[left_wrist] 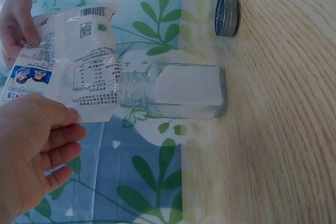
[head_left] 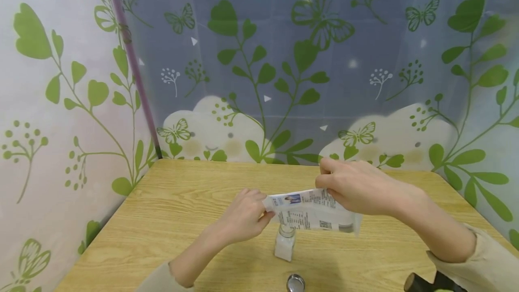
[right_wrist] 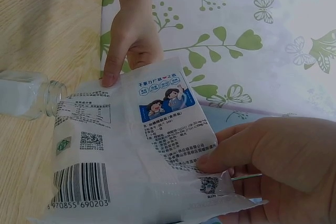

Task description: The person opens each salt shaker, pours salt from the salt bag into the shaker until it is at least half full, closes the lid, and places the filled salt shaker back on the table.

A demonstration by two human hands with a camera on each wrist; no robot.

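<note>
A white printed plastic bag [head_left: 308, 211] is stretched between both hands above a square glass jar [head_left: 285, 243]. My left hand [head_left: 244, 215] pinches the bag's left end, thumb on the printed side. My right hand [head_left: 361, 186] grips its upper right part. In the left wrist view the bag [left_wrist: 79, 61] touches or overlaps the mouth of the jar [left_wrist: 189, 91], which holds white powder nearly to its shoulder. The right wrist view has the thumb of my right hand [right_wrist: 278, 166] on the bag [right_wrist: 126, 145]. What lies inside the bag is hidden.
A round metal lid [head_left: 295, 283] lies on the wooden table [head_left: 182, 202], nearer than the jar. A dark object [head_left: 434, 282] shows at the bottom right edge. Patterned cloth [head_left: 251, 57] hangs behind and beside the table.
</note>
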